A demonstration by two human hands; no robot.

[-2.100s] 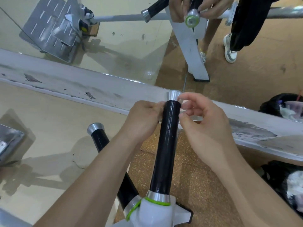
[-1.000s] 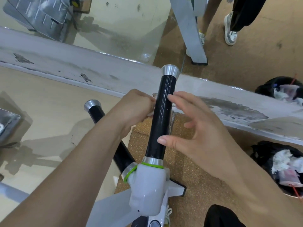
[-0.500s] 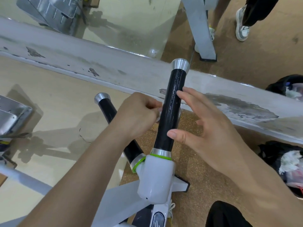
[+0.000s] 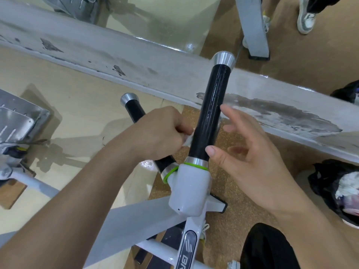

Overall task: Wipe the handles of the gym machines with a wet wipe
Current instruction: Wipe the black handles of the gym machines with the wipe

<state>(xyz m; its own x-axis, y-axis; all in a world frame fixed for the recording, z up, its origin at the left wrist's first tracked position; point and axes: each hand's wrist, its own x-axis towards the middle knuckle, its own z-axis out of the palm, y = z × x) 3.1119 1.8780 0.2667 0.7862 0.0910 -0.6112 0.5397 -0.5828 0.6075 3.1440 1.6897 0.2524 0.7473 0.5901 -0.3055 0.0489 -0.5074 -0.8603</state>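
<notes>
Handle (image 4: 210,115): long axis running up and away from hub (image 4: 189,189).
Left hand (image 4: 157,133): pinching wipe (image 4: 188,139) against handle's left side, low down.
Right hand (image 4: 246,158): hovering spread, just right of handle.

Your handle (image 4: 211,113) is black and glossy, with a faint streaked sheen. Its end cap (image 4: 223,58) is smooth brushed metal. The collar ring (image 4: 195,164) looks like bright green plastic. The housing (image 4: 189,189) below is smooth, glossy white. The wet wipe (image 4: 188,139) looks thin, soft and white. The floor mat (image 4: 229,220) is rough, speckled cork. The ledge (image 4: 155,61) has matt, chipped white paint.
</notes>
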